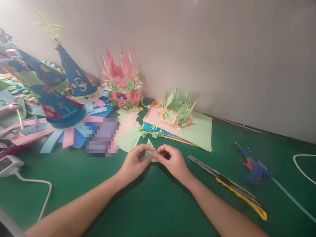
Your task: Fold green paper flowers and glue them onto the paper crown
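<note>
A small piece of pale green folded paper [149, 144] is pinched between both hands above the green table, its pointed tip showing past the fingers. My left hand [137, 157] grips its left side with thumb and fingers. On the other side, my right hand [173, 161] is closed on the paper too, thumb meeting fingertips. The fingers hide most of the folds. Just beyond the hands lie several small green paper rosettes [155, 134]. To the right of my right hand rests a yellow-handled utility knife [234, 186] with its long blade out.
Behind are stacked coloured paper sheets [201, 133] bearing a green paper crown [177, 107], and a pink paper crown [120, 80]. Blue cone hats [77, 74] and paper strips crowd the left. A blue glue gun [254, 166] lies right; a power strip [10, 164] is left.
</note>
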A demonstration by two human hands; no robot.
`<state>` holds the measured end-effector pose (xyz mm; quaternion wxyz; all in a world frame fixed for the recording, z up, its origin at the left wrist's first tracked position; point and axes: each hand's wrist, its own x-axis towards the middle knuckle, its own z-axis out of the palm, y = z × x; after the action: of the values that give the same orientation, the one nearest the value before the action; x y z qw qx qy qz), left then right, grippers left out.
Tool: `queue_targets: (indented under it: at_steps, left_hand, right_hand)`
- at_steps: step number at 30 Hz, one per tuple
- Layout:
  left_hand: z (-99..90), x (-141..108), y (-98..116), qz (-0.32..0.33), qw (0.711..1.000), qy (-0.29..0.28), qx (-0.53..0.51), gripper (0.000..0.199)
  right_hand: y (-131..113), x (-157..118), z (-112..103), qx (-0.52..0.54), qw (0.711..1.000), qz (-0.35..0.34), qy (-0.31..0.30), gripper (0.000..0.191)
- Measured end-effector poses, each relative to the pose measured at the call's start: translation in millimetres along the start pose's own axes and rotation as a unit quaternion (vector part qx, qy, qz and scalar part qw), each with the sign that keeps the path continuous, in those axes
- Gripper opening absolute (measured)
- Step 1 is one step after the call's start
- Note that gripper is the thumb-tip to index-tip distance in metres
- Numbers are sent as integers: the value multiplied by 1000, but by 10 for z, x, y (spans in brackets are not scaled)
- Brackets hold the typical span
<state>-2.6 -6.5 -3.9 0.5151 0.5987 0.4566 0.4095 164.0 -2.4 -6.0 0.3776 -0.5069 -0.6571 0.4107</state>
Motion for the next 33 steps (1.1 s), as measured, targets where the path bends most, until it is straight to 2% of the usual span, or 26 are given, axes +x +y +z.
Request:
queue_targets:
  at_steps: [9,14,20,25,33]
  left_hand:
    - [-14,14,68,-57,997,-15,-50,18]
    - [-22,17,82,-78,994,-3,-76,19]
    - [-32,31,52,-130,971,24,-197,27]
    - [-18,36,36,-136,964,38,-224,26]
    - [10,8,53,-120,971,41,-203,24]
  right_hand:
    - [-13,9,2,15,1000,8,-2,19]
    - [-2,15,-7,28,1000,8,-8,22]
    - [-25,-1,-21,-29,999,-14,-30,24]
    - [-52,-7,-25,-50,998,-9,-35,19]
    - [-79,-5,-13,-17,999,2,-36,26]
